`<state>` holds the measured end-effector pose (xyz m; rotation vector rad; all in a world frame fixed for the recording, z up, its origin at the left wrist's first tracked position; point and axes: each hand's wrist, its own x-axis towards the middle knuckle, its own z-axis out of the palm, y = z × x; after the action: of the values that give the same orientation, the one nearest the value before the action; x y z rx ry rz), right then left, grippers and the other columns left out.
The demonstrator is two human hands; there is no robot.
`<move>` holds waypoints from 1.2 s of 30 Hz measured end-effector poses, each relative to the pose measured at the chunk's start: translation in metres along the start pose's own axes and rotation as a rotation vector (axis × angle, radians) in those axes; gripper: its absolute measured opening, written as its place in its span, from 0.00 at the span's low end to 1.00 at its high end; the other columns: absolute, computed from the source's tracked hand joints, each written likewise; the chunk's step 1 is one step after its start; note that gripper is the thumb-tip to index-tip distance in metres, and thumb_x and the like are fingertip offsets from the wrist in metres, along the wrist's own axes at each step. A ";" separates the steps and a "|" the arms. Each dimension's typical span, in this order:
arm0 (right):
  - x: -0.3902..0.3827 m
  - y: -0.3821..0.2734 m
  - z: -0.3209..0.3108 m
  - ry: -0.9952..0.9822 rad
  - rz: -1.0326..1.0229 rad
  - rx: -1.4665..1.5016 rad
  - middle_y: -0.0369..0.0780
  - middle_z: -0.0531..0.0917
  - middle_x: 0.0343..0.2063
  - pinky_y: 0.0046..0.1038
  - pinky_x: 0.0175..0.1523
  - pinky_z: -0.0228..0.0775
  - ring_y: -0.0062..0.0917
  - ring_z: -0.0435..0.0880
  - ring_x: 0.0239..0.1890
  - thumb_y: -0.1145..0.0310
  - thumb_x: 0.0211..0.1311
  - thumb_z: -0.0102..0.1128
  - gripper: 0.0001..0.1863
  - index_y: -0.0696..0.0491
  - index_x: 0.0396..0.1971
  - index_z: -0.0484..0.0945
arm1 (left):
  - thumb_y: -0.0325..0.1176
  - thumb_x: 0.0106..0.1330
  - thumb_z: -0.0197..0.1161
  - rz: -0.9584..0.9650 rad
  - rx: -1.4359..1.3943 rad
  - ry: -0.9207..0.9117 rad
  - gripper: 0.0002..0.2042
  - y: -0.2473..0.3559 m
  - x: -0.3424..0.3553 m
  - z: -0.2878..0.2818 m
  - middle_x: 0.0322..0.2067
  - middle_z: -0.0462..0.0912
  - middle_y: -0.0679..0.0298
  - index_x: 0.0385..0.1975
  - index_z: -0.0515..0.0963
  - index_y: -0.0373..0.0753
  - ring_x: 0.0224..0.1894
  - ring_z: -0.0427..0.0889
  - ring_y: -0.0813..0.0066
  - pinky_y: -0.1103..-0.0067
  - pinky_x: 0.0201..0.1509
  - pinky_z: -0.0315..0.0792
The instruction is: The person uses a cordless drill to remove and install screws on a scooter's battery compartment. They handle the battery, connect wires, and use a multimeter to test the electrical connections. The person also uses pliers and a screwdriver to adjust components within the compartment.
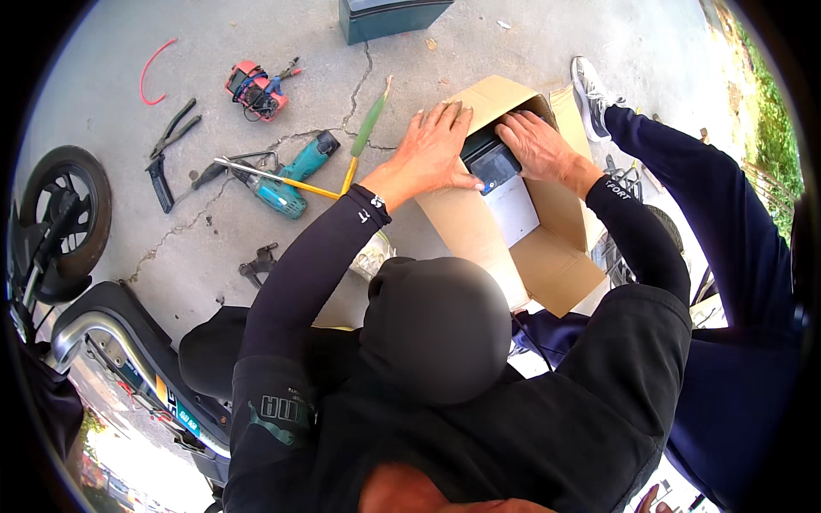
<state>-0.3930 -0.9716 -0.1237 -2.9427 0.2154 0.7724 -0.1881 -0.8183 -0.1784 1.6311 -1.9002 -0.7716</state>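
Observation:
A brown cardboard box (466,231) lies with its flaps spread before me. Inside is a black battery (493,165) with a shiny top and a small blue part at its corner; a white panel (513,209) shows beside it. My left hand (434,152) is closed over the box's left edge, its fingers along the top flap and its thumb near the blue part. My right hand (540,147) reaches into the opening, fingers bent over the battery's upper right end. Its fingertips are partly hidden inside the box.
A teal power drill (295,179), pliers (175,128), a green-handled tool (369,120) and a red-and-blue device (256,90) lie on the cracked concrete at left. A dark green battery (393,19) stands at the far side. A wheel (64,214) is at left; another person's leg (693,171) is at right.

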 end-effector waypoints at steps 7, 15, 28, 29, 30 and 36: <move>0.028 0.006 -0.007 -0.121 -0.011 -0.125 0.44 0.78 0.50 0.38 0.58 0.70 0.39 0.79 0.53 0.70 0.42 0.74 0.37 0.57 0.57 0.71 | 0.48 0.44 0.82 -0.001 -0.165 0.077 0.57 0.008 -0.017 0.005 0.75 0.54 0.51 0.76 0.56 0.44 0.77 0.52 0.41 0.52 0.69 0.69; -0.007 -0.036 0.022 0.086 0.181 0.010 0.48 0.80 0.41 0.46 0.52 0.72 0.49 0.80 0.46 0.47 0.40 0.77 0.40 0.59 0.48 0.73 | 0.47 0.57 0.70 0.075 -0.252 0.072 0.41 0.003 -0.036 0.031 0.74 0.57 0.49 0.73 0.61 0.55 0.76 0.53 0.38 0.46 0.63 0.69; -0.129 -0.017 -0.025 0.079 0.463 0.377 0.54 0.85 0.46 0.43 0.51 0.79 0.48 0.87 0.46 0.47 0.41 0.80 0.49 0.58 0.62 0.71 | 0.48 0.74 0.50 0.259 0.203 0.493 0.18 -0.008 0.030 0.108 0.60 0.74 0.55 0.61 0.73 0.59 0.59 0.74 0.41 0.45 0.57 0.70; -0.098 -0.031 -0.067 0.115 0.401 0.301 0.54 0.85 0.45 0.43 0.51 0.79 0.48 0.86 0.46 0.49 0.41 0.80 0.48 0.59 0.61 0.71 | 0.47 0.72 0.53 0.165 0.155 0.567 0.17 -0.016 0.042 0.109 0.60 0.74 0.55 0.58 0.75 0.56 0.60 0.74 0.43 0.45 0.57 0.70; -0.105 -0.071 -0.092 0.171 0.450 0.263 0.54 0.85 0.45 0.43 0.51 0.78 0.49 0.86 0.46 0.51 0.41 0.80 0.47 0.59 0.60 0.72 | 0.47 0.71 0.55 0.176 0.072 0.575 0.17 0.002 0.049 0.120 0.60 0.74 0.55 0.55 0.76 0.52 0.62 0.73 0.45 0.46 0.58 0.70; -0.049 -0.189 -0.240 0.393 0.259 0.065 0.53 0.84 0.43 0.41 0.52 0.76 0.52 0.84 0.46 0.62 0.38 0.80 0.40 0.59 0.55 0.73 | 0.27 0.53 0.70 -0.108 -0.969 0.529 0.15 0.008 -0.043 0.011 0.37 0.87 0.51 0.42 0.82 0.37 0.45 0.86 0.52 0.60 0.48 0.77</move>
<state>-0.2895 -0.8093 0.1184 -3.0088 0.6450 0.1913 -0.1949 -0.7739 -0.1813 1.1329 -0.8361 -0.9660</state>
